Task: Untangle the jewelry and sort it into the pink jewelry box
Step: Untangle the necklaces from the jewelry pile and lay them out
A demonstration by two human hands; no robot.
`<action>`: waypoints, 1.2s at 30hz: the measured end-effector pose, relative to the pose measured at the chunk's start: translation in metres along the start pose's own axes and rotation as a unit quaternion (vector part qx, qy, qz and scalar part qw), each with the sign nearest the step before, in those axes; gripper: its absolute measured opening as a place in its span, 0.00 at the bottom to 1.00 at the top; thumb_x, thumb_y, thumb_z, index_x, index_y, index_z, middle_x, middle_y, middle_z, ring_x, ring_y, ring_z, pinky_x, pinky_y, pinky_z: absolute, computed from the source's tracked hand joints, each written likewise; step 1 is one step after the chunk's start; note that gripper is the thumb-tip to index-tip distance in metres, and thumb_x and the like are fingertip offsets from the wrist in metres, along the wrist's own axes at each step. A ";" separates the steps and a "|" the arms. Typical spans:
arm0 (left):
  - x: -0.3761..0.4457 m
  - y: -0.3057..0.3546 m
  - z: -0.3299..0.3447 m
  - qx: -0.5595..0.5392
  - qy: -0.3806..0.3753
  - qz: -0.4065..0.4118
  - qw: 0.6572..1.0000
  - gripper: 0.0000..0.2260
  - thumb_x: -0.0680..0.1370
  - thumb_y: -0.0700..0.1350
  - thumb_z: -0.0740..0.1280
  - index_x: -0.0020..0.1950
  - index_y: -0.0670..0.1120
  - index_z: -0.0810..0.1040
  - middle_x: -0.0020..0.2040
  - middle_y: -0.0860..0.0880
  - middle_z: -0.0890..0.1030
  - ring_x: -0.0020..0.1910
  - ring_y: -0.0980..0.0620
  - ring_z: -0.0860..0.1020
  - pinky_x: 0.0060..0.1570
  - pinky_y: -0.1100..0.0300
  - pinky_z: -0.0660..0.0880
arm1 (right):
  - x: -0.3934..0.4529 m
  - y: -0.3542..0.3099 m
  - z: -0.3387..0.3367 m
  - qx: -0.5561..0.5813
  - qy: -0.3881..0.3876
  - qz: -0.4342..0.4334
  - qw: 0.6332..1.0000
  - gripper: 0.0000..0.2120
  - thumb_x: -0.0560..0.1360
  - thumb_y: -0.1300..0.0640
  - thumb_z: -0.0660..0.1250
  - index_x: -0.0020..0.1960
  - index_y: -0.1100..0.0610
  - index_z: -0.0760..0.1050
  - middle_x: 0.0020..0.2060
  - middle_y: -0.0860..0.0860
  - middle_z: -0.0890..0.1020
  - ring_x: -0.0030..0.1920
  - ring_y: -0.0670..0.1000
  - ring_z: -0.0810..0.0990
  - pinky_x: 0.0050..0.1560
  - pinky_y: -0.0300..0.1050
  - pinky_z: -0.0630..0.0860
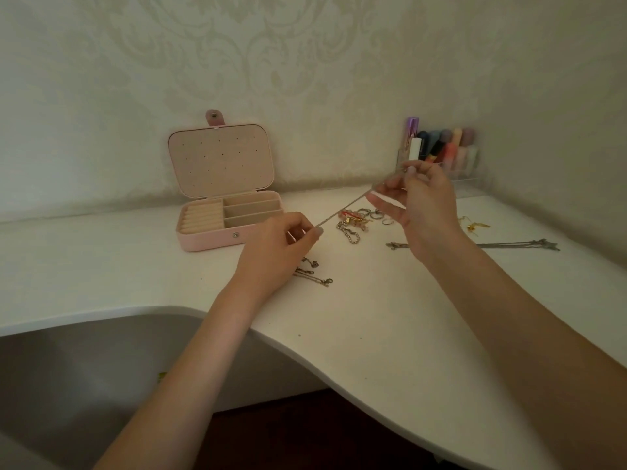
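A thin silver chain (pixel 346 208) is stretched taut in the air between my two hands. My left hand (pixel 281 245) pinches its lower end and my right hand (pixel 420 201) pinches its upper end. The pink jewelry box (pixel 203 240) stands open at the back left, lid upright, its compartments showing nothing inside. A pile of rings and bracelets (pixel 359 220) lies on the white table (pixel 373 334) under the chain. More small chains with clasps (pixel 315 276) lie by my left wrist. A long grey chain (pixel 509 245) lies to the right, partly behind my right forearm.
A clear organiser with cosmetic bottles (pixel 444 150) stands against the wall at the back right. Gold earrings (pixel 473 225) lie right of my right hand. The table's curved front edge (pixel 271 330) drops to a grey surface (pixel 84 385) at the lower left.
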State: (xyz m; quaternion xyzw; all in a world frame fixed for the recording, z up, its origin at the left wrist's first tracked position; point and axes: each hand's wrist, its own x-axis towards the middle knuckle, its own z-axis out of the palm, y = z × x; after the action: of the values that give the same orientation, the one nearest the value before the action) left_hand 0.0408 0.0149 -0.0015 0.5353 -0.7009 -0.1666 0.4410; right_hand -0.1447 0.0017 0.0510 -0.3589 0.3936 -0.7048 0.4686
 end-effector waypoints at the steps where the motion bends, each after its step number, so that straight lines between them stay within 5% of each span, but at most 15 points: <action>1: 0.000 0.000 0.000 0.016 0.006 0.007 1.000 0.09 0.76 0.52 0.66 0.39 0.51 0.79 0.33 0.53 0.77 0.32 0.51 0.75 0.39 0.50 0.75 | 0.002 -0.001 -0.002 0.013 0.015 -0.002 1.000 0.08 0.83 0.62 0.51 0.56 0.60 0.68 0.34 0.54 0.74 0.35 0.50 0.79 0.37 0.44 0.81; 4: 0.001 -0.002 -0.001 0.048 0.014 0.013 0.999 0.08 0.76 0.52 0.66 0.40 0.51 0.80 0.33 0.54 0.76 0.32 0.54 0.74 0.38 0.55 0.72 | 0.011 -0.007 -0.011 0.051 0.053 -0.013 0.997 0.11 0.83 0.61 0.49 0.60 0.60 0.68 0.33 0.53 0.73 0.31 0.47 0.77 0.38 0.44 0.81; 8: 0.000 -0.003 0.002 0.111 0.021 0.003 0.994 0.08 0.77 0.52 0.66 0.41 0.51 0.79 0.32 0.53 0.74 0.31 0.57 0.70 0.32 0.60 0.65 | 0.017 -0.013 -0.021 0.054 0.084 -0.029 0.995 0.11 0.83 0.60 0.48 0.50 0.60 0.68 0.36 0.56 0.74 0.30 0.48 0.77 0.35 0.43 0.80; 16: 0.001 -0.008 0.004 0.139 0.027 -0.031 0.989 0.04 0.77 0.44 0.64 0.44 0.46 0.78 0.39 0.49 0.79 0.39 0.48 0.77 0.41 0.53 0.74 | 0.021 -0.021 -0.028 0.010 0.107 -0.024 0.994 0.12 0.83 0.60 0.49 0.46 0.57 0.68 0.33 0.52 0.72 0.26 0.46 0.71 0.28 0.37 0.73; 20: 0.001 -0.012 0.004 0.154 0.025 -0.026 0.987 0.04 0.76 0.39 0.64 0.45 0.46 0.78 0.41 0.48 0.78 0.42 0.47 0.76 0.43 0.53 0.73 | 0.025 -0.023 -0.034 -0.018 0.134 -0.020 0.991 0.11 0.83 0.59 0.49 0.46 0.56 0.67 0.31 0.49 0.69 0.23 0.44 0.64 0.22 0.34 0.62; 25: 0.003 -0.018 0.005 0.122 0.040 -0.040 0.991 0.09 0.73 0.34 0.64 0.44 0.48 0.77 0.44 0.47 0.79 0.46 0.47 0.76 0.47 0.49 0.75 | 0.035 -0.025 -0.047 -0.066 0.194 -0.030 0.978 0.08 0.82 0.57 0.49 0.55 0.54 0.67 0.34 0.48 0.69 0.24 0.44 0.61 0.20 0.34 0.58; 36: 0.005 -0.027 -0.003 0.134 0.159 -0.104 0.973 0.16 0.70 0.30 0.56 0.50 0.42 0.79 0.56 0.39 0.76 0.49 0.42 0.73 0.44 0.56 0.67 | 0.052 -0.028 -0.076 -0.052 0.294 -0.041 0.953 0.10 0.80 0.61 0.46 0.48 0.54 0.64 0.45 0.53 0.71 0.32 0.48 0.64 0.21 0.32 0.59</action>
State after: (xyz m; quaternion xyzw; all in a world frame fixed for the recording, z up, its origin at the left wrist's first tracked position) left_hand 0.0589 0.0010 -0.0167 0.6794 -0.5778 -0.0290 0.4514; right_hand -0.2378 -0.0235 0.0500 -0.1754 0.5353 -0.7760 0.2837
